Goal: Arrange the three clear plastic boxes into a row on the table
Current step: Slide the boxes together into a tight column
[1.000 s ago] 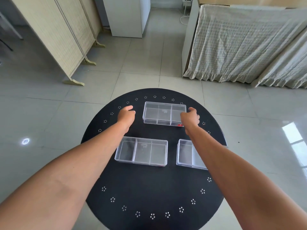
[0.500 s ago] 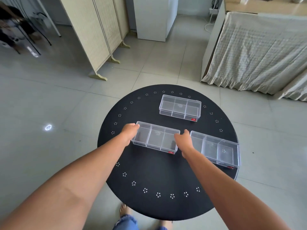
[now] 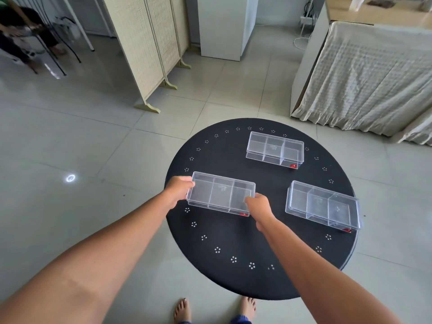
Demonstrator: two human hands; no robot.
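Observation:
Three clear plastic boxes with three compartments each lie on a round black table (image 3: 261,272). The left box (image 3: 221,194) is near the table's left edge, gripped at both short ends: my left hand (image 3: 178,190) holds its left end and my right hand (image 3: 258,206) holds its right end. A second box (image 3: 323,205) lies at the right side of the table, slightly angled. The third box (image 3: 274,150) rests at the far side. Neither of those two is touched.
A folding woven screen (image 3: 149,43) stands on the tiled floor at far left. A white cabinet (image 3: 224,26) is behind the table and a cloth-draped bench (image 3: 374,73) at far right. Another person (image 3: 16,31) is at the top left. My bare feet (image 3: 182,309) show below the table.
A second ago my hands were at the far box; they then came to the left front box and have shifted it left, away from the right box. The camera view also shifted.

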